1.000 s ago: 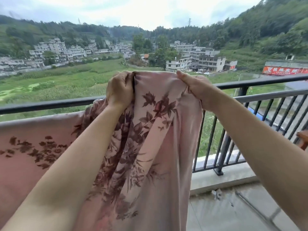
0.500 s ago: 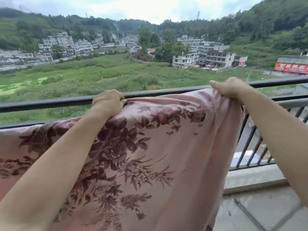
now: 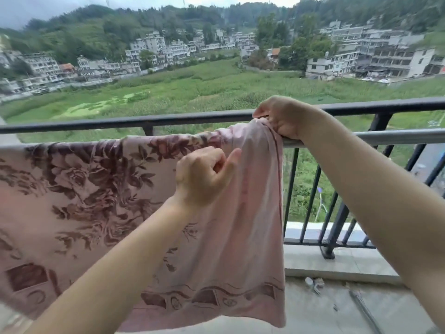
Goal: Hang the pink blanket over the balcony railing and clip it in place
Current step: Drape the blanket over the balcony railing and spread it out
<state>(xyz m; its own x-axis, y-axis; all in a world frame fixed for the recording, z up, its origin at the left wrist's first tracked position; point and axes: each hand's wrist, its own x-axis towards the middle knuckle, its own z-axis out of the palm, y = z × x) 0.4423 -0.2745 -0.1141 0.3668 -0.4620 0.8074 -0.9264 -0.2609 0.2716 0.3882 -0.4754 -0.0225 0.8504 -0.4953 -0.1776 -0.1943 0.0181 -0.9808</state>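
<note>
The pink blanket (image 3: 101, 203) with dark floral print hangs over the lower bar of the balcony railing (image 3: 395, 138), below the black top rail. Its right edge drops straight down to a patterned hem. My right hand (image 3: 283, 119) is shut on the blanket's upper right corner and presses it onto the bar. In front of the cloth, a little under the bar, my left hand (image 3: 203, 175) has its fingers curled and the thumb against the fabric. Whether it pinches a fold is unclear. No clip is in view.
Black vertical bars and a post (image 3: 337, 218) stand to the right on a concrete kerb (image 3: 342, 263). Small debris (image 3: 313, 283) and a thin rod (image 3: 363, 307) lie on the balcony floor. Beyond the railing are fields and buildings far below.
The blanket's top edge has gone from held up to lying on the lower bar. My right hand moved right and down onto the bar. My left hand dropped off the top edge.
</note>
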